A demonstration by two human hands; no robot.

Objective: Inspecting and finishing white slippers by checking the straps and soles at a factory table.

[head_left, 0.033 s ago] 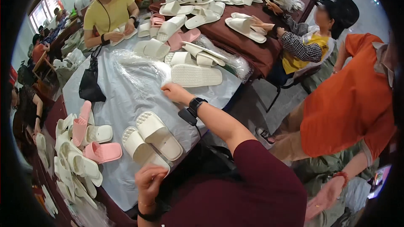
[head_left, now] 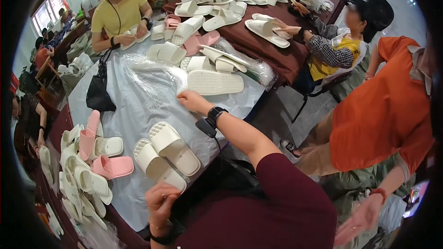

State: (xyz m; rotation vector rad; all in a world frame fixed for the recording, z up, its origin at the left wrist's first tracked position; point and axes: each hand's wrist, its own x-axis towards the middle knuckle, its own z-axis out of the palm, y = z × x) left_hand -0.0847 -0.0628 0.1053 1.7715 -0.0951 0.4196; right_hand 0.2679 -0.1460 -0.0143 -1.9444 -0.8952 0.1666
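My right hand (head_left: 195, 103) reaches across the table, fingers pinched at the edge of a heap of clear plastic bags (head_left: 150, 76). A cream slipper (head_left: 214, 83) lies sole up just beyond it. Below, a pair of cream slippers rests side by side: the right slipper (head_left: 180, 154) and the left slipper (head_left: 159, 163), both with square ends toward me. My left hand (head_left: 159, 204) is closed beside the near end of the left slipper. Whether anything sits inside its curled fingers is hidden.
Cream and pink slippers (head_left: 113, 167) pile up at the left edge. More slippers (head_left: 187, 30) cover the far side, near a black pouch (head_left: 100, 90). Co-workers sit at the far and right sides; a person in an orange shirt (head_left: 378, 106) stands close on my right.
My left hand has shifted slightly left. At the right, the hand of the person in orange and the seated co-worker's slippers have moved a little. My right hand keeps its place.
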